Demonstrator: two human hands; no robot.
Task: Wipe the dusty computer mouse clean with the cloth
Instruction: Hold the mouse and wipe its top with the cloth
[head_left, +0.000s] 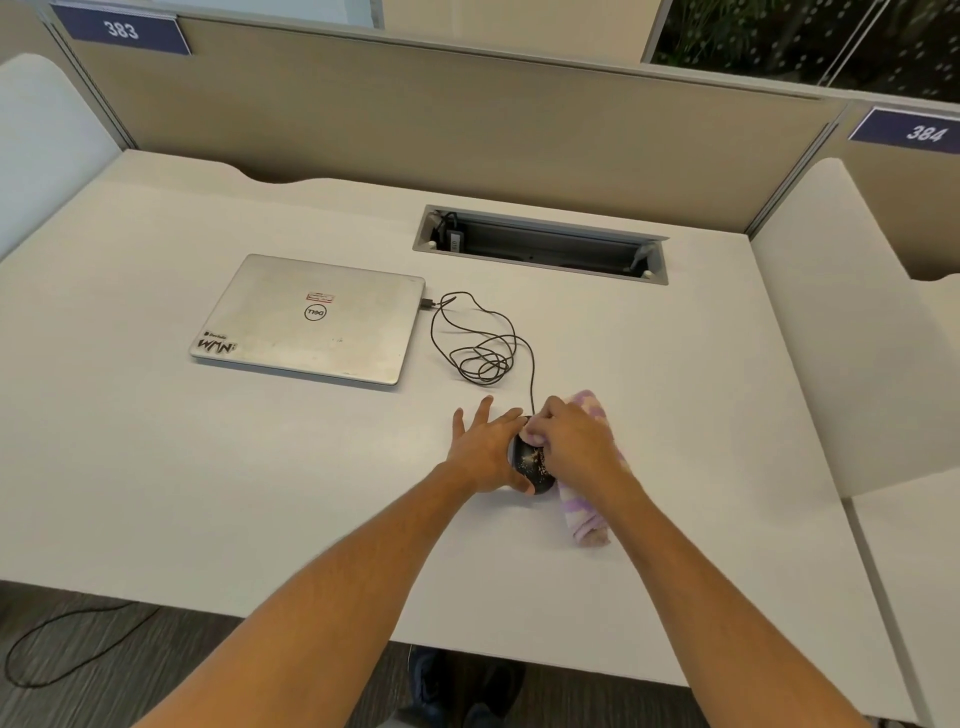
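Note:
A black wired computer mouse (531, 463) lies on the white desk, speckled with pale dust on its back. My left hand (485, 447) rests against its left side, fingers spread, thumb at the mouse's near end. My right hand (569, 436) presses a purple-and-white checked cloth (584, 512) onto the front and right side of the mouse. The cloth trails toward me under my wrist, and a fold of it shows beyond my knuckles. The front of the mouse is hidden by my fingers and the cloth.
The mouse's black cable (480, 345) coils behind it and plugs into a closed silver laptop (311, 319) at the left. An open cable tray (540, 244) is sunk into the desk (208, 493) at the back. Partition panels enclose the desk.

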